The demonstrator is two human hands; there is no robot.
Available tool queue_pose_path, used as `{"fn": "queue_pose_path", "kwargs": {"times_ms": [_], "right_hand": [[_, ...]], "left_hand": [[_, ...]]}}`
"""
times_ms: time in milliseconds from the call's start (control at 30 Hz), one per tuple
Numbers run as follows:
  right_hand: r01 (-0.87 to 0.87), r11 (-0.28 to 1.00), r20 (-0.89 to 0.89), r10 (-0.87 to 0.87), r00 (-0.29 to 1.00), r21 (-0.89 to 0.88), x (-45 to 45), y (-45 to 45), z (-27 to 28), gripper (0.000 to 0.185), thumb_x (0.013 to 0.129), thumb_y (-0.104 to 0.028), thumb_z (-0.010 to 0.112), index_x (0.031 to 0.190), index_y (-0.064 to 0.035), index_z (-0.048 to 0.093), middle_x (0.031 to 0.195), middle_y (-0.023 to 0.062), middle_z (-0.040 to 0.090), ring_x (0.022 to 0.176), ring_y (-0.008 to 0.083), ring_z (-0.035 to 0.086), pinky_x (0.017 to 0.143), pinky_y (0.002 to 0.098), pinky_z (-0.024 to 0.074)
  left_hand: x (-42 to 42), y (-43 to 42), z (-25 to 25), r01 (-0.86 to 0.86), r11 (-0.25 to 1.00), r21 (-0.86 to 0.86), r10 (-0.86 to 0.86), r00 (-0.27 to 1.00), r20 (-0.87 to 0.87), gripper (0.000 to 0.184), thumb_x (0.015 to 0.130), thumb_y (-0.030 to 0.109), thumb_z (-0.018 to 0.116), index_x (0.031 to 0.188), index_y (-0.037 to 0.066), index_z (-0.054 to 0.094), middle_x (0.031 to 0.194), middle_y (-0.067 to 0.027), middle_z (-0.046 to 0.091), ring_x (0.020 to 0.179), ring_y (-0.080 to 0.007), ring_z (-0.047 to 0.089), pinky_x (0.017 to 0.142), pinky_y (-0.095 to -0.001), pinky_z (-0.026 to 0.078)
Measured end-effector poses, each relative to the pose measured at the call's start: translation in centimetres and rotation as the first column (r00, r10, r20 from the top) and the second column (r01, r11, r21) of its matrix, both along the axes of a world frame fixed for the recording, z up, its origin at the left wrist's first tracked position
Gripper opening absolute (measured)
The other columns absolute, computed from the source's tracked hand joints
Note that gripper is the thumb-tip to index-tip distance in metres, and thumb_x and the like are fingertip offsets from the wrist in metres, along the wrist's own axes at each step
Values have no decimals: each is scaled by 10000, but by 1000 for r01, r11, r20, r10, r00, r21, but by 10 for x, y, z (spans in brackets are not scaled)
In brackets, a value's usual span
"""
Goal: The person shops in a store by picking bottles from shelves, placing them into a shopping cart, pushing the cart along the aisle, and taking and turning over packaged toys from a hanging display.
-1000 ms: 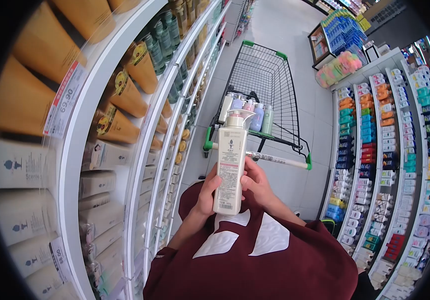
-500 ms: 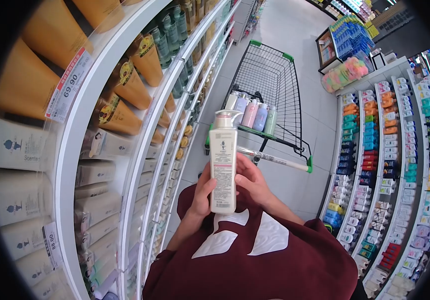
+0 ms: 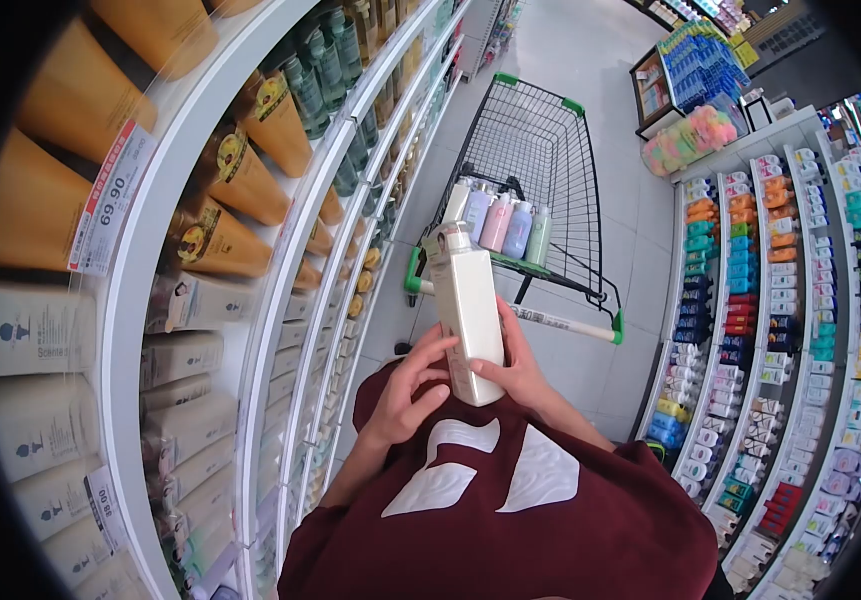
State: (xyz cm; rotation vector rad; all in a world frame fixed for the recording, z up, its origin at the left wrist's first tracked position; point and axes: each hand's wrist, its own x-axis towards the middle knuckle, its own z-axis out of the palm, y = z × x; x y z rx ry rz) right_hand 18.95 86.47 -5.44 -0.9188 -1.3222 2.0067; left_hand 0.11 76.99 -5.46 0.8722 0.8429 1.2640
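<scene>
A cream-white pump bottle (image 3: 476, 315) stands nearly upright in front of my chest, turned so that a plain side and a narrow edge face me. My right hand (image 3: 518, 368) grips its lower right side, with the thumb across the front. On the other side, my left hand (image 3: 412, 392) has its fingers spread, the fingertips at the bottle's lower left edge. Beyond the bottle is a shopping cart (image 3: 590, 215) holding several pump bottles, among them a pink one (image 3: 496, 222), a blue-violet one (image 3: 517, 232) and a pale green one (image 3: 539, 237).
Close on my left, a shelf (image 3: 140, 300) carries orange tubes (image 3: 240, 175), white boxes (image 3: 35, 330) and a price tag (image 3: 110, 200). Across the aisle on the right, curved shelves (image 3: 710, 330) hold many small bottles. Grey tiled floor (image 3: 590, 390) lies between them.
The bottle has turned about its upright axis, from its printed label to a plain side. My left hand has loosened and spread its fingers, while my right hand keeps hold.
</scene>
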Motion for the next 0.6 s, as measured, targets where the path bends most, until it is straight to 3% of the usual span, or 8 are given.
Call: {"fn": "queue_pose_path", "kwargs": {"times_ms": [67, 200, 267, 300, 367, 400, 500, 600], "right_hand": [[-12, 997, 45, 9, 999, 72, 5, 3, -1, 986, 817, -146, 772, 1564, -68, 132, 1470, 166, 398, 1352, 265, 422, 1123, 398, 332], [48, 999, 65, -49, 997, 17, 14, 10, -22, 975, 803, -142, 786, 1547, -37, 165, 1441, 177, 406, 1337, 258, 426, 1107, 390, 361], [72, 983, 240, -111, 964, 167, 19, 17, -30, 900, 812, -141, 774, 1523, -34, 233, 1368, 148, 472, 1263, 230, 486, 1057, 370, 408], [69, 986, 246, -106, 963, 155, 23, 22, -31, 900, 812, -141, 774, 1523, -34, 233, 1368, 148, 472, 1263, 230, 486, 1057, 370, 408], [110, 991, 170, -95, 981, -77, 25, 39, -28, 779, 839, -154, 747, 1479, -40, 318, 1271, 112, 540, 1162, 195, 540, 982, 346, 456], [164, 983, 147, -150, 978, -84, 24, 45, -27, 683, 860, -186, 734, 1427, -47, 380, 1185, 83, 577, 1082, 169, 563, 922, 329, 480], [276, 902, 114, -252, 961, -332, 33, 69, -47, 623, 879, -234, 722, 1390, -62, 409, 1177, 97, 585, 1068, 196, 596, 903, 362, 516], [331, 827, 131, -306, 943, -455, 42, 106, -64, 550, 886, -272, 679, 1326, -32, 453, 1106, 147, 638, 977, 239, 664, 818, 402, 576]], "left_hand": [[4, 2, -4, 18, 1000, 17, -17, 996, -89, 568, 882, 148, 589, 1419, 5, 471, 1602, -244, 211, 1406, -297, 394, 1060, -414, 416], [13, 16, -1, 46, 997, 65, -28, 967, -254, 536, 869, 143, 602, 1381, 8, 512, 1578, -271, 270, 1389, -319, 427, 1042, -420, 439], [16, 27, -2, 73, 995, 68, -50, 955, -292, 537, 864, 127, 608, 1381, 14, 514, 1569, -267, 293, 1377, -325, 442, 1024, -415, 456], [18, 32, 0, 99, 992, 73, -69, 941, -332, 539, 859, 112, 613, 1381, 20, 515, 1560, -264, 316, 1366, -331, 457, 1005, -411, 474], [21, 51, 2, 82, 995, 52, -60, 940, -336, 512, 860, 50, 607, 1364, 22, 523, 1546, -227, 362, 1346, -314, 482, 979, -390, 499], [22, 62, -1, 125, 991, 44, -101, 926, -365, 496, 863, 27, 597, 1354, 19, 528, 1531, -206, 391, 1327, -302, 502, 974, -381, 505], [30, 99, 2, 147, 988, 49, -115, 909, -401, 427, 877, -8, 577, 1303, 7, 548, 1477, -159, 471, 1273, -282, 547, 975, -365, 512], [39, 141, -27, -13, 973, 231, 130, 857, -498, 364, 860, 0, 583, 1224, 7, 575, 1397, -188, 530, 1259, -332, 548, 1003, -387, 488]]}}
